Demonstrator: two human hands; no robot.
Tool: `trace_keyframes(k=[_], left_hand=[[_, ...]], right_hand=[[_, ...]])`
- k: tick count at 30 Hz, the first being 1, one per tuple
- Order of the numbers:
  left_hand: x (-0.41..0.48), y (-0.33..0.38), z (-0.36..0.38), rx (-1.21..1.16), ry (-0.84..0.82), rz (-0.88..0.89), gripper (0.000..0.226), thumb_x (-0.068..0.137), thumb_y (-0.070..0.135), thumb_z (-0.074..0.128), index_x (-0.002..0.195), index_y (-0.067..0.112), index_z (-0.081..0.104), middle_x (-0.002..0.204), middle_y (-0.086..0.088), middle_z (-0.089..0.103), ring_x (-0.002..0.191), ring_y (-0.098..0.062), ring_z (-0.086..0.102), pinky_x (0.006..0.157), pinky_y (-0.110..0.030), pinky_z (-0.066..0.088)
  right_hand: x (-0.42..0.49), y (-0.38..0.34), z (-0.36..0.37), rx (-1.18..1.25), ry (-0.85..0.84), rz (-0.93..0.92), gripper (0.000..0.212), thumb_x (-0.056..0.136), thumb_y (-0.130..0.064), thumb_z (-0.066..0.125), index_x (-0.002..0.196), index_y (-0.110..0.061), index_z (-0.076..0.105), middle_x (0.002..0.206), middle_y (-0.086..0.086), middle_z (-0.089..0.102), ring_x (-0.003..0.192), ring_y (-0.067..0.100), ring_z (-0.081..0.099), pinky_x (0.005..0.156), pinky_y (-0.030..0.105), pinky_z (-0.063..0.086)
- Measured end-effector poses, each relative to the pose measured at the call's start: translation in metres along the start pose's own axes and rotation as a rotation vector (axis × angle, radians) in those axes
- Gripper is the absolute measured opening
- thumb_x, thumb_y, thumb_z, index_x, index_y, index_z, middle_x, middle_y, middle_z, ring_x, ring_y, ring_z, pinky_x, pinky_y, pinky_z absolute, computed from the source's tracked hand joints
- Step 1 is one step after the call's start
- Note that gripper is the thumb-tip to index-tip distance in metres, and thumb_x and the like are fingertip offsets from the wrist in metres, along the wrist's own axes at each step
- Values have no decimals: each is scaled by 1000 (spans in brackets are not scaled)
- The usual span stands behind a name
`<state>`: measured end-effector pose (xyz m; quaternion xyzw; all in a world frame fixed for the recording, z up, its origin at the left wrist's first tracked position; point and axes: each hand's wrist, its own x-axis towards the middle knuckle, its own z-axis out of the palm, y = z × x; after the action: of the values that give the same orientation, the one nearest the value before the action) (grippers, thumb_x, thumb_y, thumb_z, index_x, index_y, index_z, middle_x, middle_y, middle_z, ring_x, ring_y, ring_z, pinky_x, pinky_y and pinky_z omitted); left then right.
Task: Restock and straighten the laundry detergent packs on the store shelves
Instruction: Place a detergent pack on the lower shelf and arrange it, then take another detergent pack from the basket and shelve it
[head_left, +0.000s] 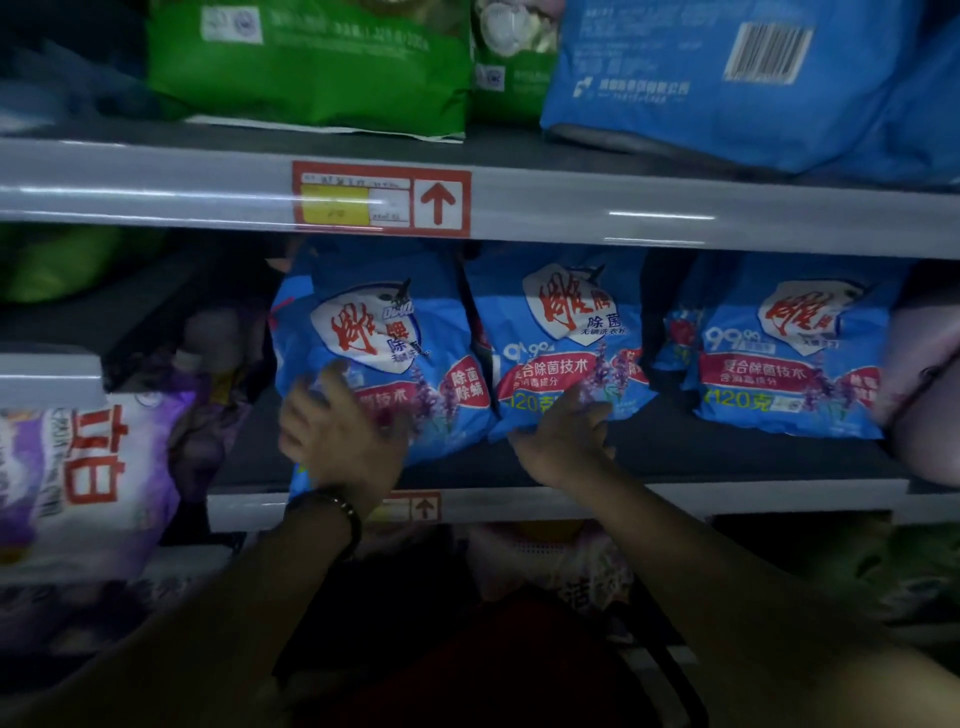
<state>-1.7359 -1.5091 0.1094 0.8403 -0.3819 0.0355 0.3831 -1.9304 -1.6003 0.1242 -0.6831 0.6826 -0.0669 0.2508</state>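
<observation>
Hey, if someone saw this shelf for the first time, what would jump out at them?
Three bright blue detergent packs line the middle shelf, with the left hand pressed on the leftmost pack and the right hand on the bottom edge of the middle one. A red price tag with an up arrow sits on the shelf rail above them, under a green bag.

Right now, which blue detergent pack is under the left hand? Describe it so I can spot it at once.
Find the red price tag with the arrow on the upper shelf rail. Directly below it, three blue packs sit in a row. It is the leftmost pack, with the left hand flat on it; alone of the three, it tilts and overhangs the shelf edge.
</observation>
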Motion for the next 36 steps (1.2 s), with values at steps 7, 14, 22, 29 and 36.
trace_keyframes(k=[7, 14, 22, 29, 36], left_hand=[[23, -24, -9, -259, -215, -480, 112, 72, 54, 91, 148, 6, 25, 151, -27, 37, 139, -52, 41, 114, -61, 40], [26, -28, 3, -207, -187, -483, 112, 75, 51, 89, 154, 5, 24, 150, -31, 36, 139, -55, 39, 115, -62, 35], [27, -31, 3, -265, -188, -526, 118, 66, 54, 94, 152, 9, 27, 150, -25, 40, 139, -51, 42, 114, -63, 39], [46, -59, -8, -719, -347, -525, 102, 17, 49, 107, 109, 13, 80, 107, 0, 82, 94, -25, 79, 92, -46, 61], [17, -8, -52, -822, -278, -470, 35, 64, 23, 100, 89, 14, 77, 74, 3, 79, 65, -21, 77, 69, -41, 66]], right_hand=[[-20, 7, 7, -294, 212, -205, 105, 94, -55, 70, 166, -33, -3, 169, 31, -7, 156, 51, 10, 118, 61, 33], [13, 9, 13, -373, 163, -213, 47, 104, -44, 60, 133, -8, 55, 132, 15, 65, 125, 34, 56, 97, 44, 51], [56, -36, 31, -208, 283, -95, 52, 94, -28, 74, 134, -1, 55, 131, 18, 68, 122, 36, 62, 103, 43, 49], [52, -7, 17, -112, 76, -287, 44, 98, -37, 67, 130, -8, 59, 133, 14, 59, 129, 37, 53, 105, 46, 50], [-11, -16, 1, 393, 80, -431, 48, 94, -44, 76, 128, -17, 56, 121, 5, 56, 104, 22, 61, 78, 31, 48]])
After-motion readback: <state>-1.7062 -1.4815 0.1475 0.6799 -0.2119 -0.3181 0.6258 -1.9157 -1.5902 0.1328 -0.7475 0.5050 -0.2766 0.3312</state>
